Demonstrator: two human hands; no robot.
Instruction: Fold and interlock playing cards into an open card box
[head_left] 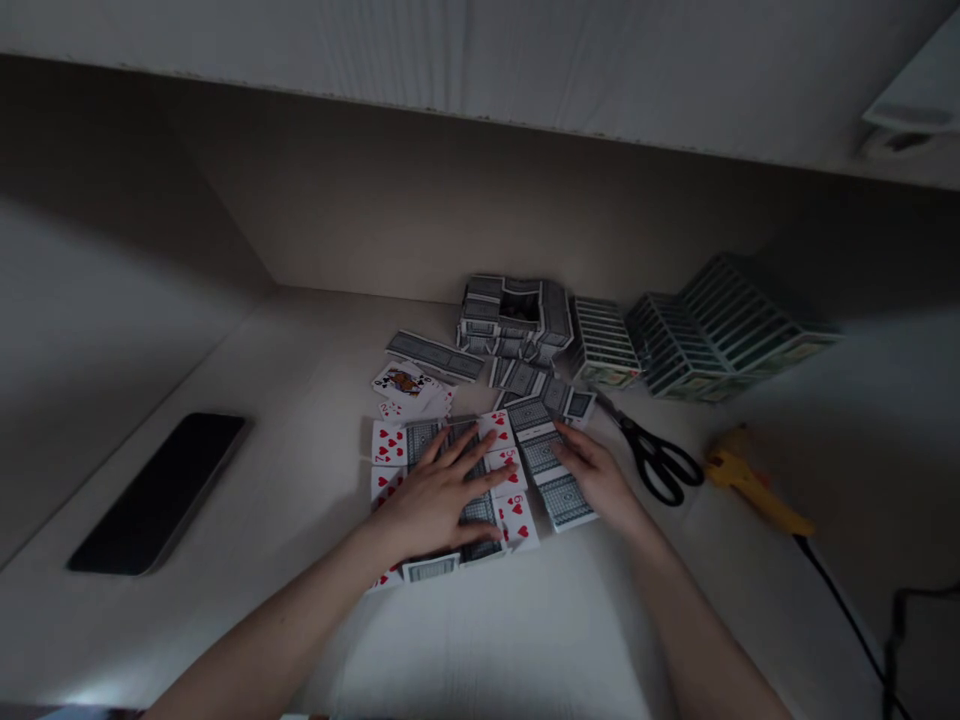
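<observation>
My left hand [442, 497] lies flat with its fingers spread on a panel of playing cards [520, 517]. Red heart cards run down both sides of this panel, and patterned card backs show in its middle; the hand covers part of it. To the right lies a strip of face-down playing cards [541, 455], set at a slight slant next to the panel. My right hand [596, 478] holds the strip's right edge between its fingers and thumb. Just beyond the panel are loose playing cards [405, 383], a queen among them.
A box-shaped card structure [514, 315] stands by the back wall, beside stacked card cases [727, 325]. Black scissors [660, 465] and a yellow glue gun [754, 485] with a cord lie at the right. A phone [159, 492] is on the left. A shelf edge [480, 110] hangs overhead.
</observation>
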